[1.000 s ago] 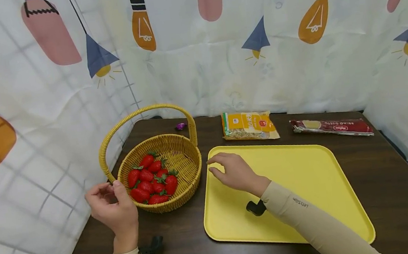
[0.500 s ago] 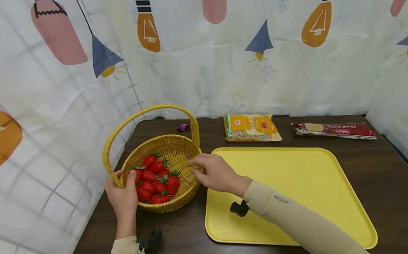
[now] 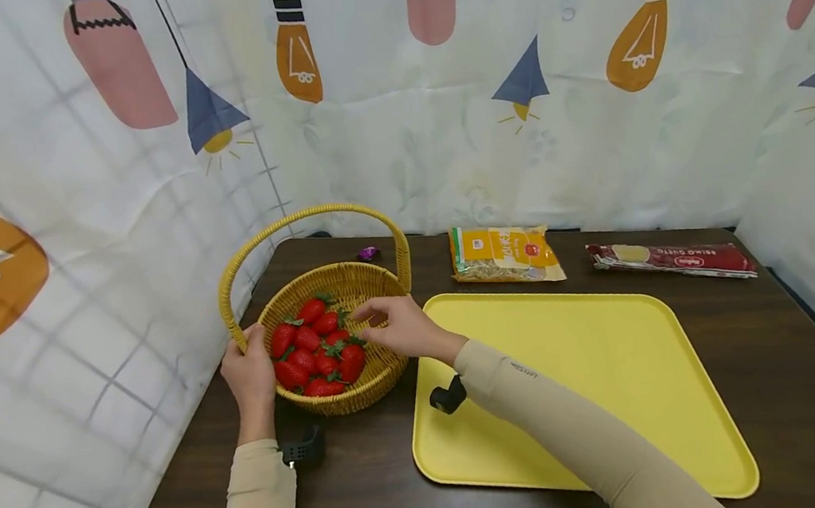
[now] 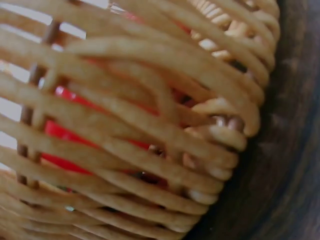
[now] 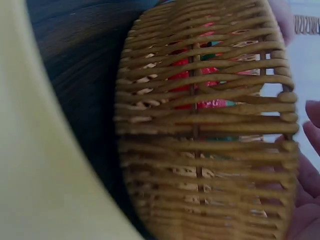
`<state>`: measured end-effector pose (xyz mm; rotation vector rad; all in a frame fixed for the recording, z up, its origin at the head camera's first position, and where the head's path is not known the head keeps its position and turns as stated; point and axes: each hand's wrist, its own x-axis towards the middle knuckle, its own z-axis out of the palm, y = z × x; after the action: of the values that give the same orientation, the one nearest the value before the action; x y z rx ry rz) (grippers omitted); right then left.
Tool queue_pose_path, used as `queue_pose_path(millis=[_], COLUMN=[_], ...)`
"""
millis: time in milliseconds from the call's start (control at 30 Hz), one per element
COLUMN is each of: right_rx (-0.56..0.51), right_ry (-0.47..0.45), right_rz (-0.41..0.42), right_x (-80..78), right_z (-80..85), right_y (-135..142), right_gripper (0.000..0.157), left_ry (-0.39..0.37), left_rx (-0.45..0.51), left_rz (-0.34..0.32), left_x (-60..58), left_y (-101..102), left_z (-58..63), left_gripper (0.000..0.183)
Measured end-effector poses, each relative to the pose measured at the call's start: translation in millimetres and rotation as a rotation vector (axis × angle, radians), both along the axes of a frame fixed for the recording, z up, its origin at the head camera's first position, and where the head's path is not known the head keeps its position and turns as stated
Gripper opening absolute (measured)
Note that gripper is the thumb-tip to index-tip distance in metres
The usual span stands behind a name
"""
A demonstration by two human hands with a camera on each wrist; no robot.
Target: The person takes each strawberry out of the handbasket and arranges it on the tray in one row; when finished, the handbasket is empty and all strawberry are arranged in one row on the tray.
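Strawberries (image 3: 305,360) in basket (image 3: 370,391), between left grip (image 3: 251,381) clasping its rim (image 3: 337,267) and relaxed right grip (image 3: 408,328)

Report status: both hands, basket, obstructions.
Left hand gripping basket beside handle base. Right hand over basket's opposite side, holding nothing visible. Strawberries inside basket; no obstruction seen.

White cloth walls (image 3: 380,148), printed lamps (image 3: 521,75) and bulbs (image 3: 639,47), dark wood-grain table (image 3: 367,493)

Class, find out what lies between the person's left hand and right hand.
The strawberries, inside the yellow wicker basket, lie between the left hand and the right hand; the head view shows this.
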<state>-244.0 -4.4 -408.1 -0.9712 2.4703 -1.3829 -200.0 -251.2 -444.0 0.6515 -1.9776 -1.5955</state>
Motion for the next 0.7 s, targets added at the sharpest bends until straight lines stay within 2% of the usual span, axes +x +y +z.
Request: queue_pose_path(millis=[233, 500, 700], right_rx=[0.027, 0.036, 0.090], right_ry=[-0.115, -0.335, -0.399], right_rz=[0.076, 0.115, 0.214], right_x=[-15.7, -31.8, -34.3], right_z=[-3.0, -5.4, -8.8], right_y=[-19.2, -27.8, -30.6], right_gripper=[0.031, 0.034, 0.033], left_ry=[0.027, 0.047, 0.060], left_rx=[-0.020, -0.091, -0.089], left_rz=[-0.029, -0.015, -0.001], left_x=[-0.1, -1.0, 1.4], left_y=[-0.7, -4.3, -4.8], left_z=[-4.5, -7.1, -8.3], left_gripper=[0.045, 0.036, 0.037])
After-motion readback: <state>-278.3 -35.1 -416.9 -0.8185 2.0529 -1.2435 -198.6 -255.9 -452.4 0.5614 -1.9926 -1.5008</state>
